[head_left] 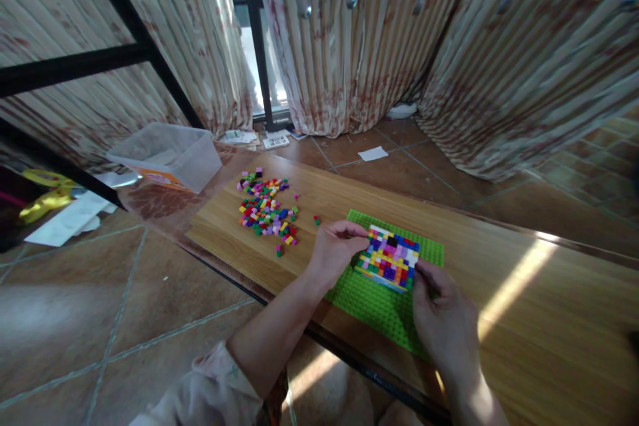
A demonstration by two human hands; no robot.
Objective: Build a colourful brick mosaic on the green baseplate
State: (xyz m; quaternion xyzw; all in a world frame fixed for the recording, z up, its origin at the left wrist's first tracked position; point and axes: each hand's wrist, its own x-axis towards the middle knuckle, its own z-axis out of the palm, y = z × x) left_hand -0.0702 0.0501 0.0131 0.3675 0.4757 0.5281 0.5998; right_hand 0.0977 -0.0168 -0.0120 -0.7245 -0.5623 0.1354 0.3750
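Observation:
A green studded baseplate [369, 303] lies on a wooden board [524, 319]. On it sits a block of many small coloured bricks [392, 257], several layers of yellow, red, blue, white and purple. My left hand [335, 249] rests at the block's left edge with its fingers curled against it. My right hand [442, 309] is at the block's lower right corner, fingertips pinched on that corner. Whether either hand holds a loose brick is hidden.
A heap of loose coloured bricks [267, 210] lies on the board to the left. A clear plastic tub [167, 156] stands at the far left on its side. Papers [67, 219] lie on the tiled floor. Striped curtains [349, 46] hang behind.

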